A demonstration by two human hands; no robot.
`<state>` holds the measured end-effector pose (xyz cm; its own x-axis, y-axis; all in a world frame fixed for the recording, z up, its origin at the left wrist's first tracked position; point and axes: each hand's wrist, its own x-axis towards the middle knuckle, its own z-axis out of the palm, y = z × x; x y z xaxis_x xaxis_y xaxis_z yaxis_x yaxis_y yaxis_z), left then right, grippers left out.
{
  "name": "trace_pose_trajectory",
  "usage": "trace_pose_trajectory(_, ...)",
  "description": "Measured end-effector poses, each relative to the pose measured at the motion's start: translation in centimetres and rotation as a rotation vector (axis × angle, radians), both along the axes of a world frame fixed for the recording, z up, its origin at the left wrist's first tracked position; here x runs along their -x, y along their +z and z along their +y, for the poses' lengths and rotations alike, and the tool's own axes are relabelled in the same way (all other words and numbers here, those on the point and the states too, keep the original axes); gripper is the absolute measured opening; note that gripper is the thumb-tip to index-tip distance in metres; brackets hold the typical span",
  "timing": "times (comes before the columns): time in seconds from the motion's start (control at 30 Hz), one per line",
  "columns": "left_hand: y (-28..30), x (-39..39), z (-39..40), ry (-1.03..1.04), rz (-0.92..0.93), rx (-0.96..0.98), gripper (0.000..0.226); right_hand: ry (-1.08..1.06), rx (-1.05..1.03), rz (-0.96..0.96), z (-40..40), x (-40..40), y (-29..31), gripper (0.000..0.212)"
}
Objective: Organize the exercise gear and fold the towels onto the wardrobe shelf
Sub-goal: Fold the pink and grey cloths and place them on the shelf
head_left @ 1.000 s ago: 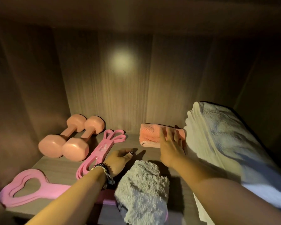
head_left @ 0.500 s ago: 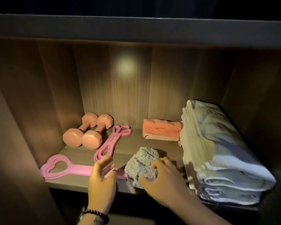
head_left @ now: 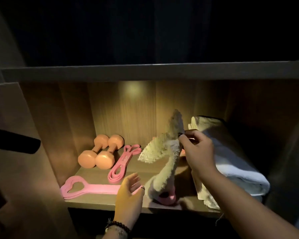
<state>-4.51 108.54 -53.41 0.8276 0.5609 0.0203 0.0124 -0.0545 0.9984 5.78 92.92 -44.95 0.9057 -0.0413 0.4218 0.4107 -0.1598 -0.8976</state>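
Observation:
My right hand [head_left: 198, 150] pinches a small shaggy grey towel [head_left: 164, 152] by its top edge and holds it up over the wardrobe shelf [head_left: 100, 200]; the towel hangs unfurled, its lower end near the shelf front. My left hand [head_left: 129, 194] is open at the shelf's front edge, fingers spread beside the towel's lower end, over a flat pink heart-ended resistance band [head_left: 86, 188]. Two pink dumbbells [head_left: 100, 153] lie at the back left, with a looped pink band [head_left: 123, 161] beside them. A tall stack of folded white towels [head_left: 231, 159] fills the right side.
The shelf is a lit wooden niche with side walls and a back panel [head_left: 133, 114]. An upper shelf board [head_left: 154, 70] runs across above it. A dark bar [head_left: 14, 142] juts in from the left. The orange towel at the back is hidden behind the raised towel.
My right hand has lifted the grey towel off the shelf and it has unfurled from a bundle. My left hand came off the towel and opened. The view pulled back.

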Motion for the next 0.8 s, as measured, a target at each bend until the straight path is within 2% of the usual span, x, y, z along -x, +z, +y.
trace_pose_trajectory(0.07,1.9,0.1,-0.5,0.002,-0.040,0.072,0.036,0.034,-0.121,-0.047,-1.0,0.7,1.8,0.006)
trace_pose_trajectory(0.13,3.9,0.3,-1.3,-0.029,-0.048,0.118,0.034,0.033,-0.224,-0.049,-2.1,1.4,3.5,0.018)
trace_pose_trajectory(0.27,7.0,1.8,-4.2,-0.218,-0.046,-0.057,0.043,0.138,-0.276,0.002,-4.3,4.0,6.4,0.020)
trace_pose_trajectory(0.43,7.6,4.6,-9.3,-0.462,-0.071,-0.117,0.039,0.177,-0.138,-0.139,-8.0,8.6,8.4,0.005)
trace_pose_trajectory(0.57,6.9,6.2,-13.5,-0.408,-0.146,-0.157,0.021,0.116,0.044,-0.231,-11.4,11.3,8.7,0.010)
trace_pose_trajectory(0.7,7.5,6.8,-14.7,-0.381,-0.195,-0.127,0.021,0.067,0.279,-0.436,-15.5,12.4,8.3,0.019)
trace_pose_trajectory(0.73,7.8,7.0,-14.6,-0.387,-0.193,-0.123,0.023,0.129,0.291,-0.425,-16.4,12.4,8.2,0.022)
trace_pose_trajectory(0.8,8.6,7.1,-14.5,-0.394,-0.190,-0.138,0.024,0.348,0.206,-0.255,-17.7,12.0,8.0,0.025)
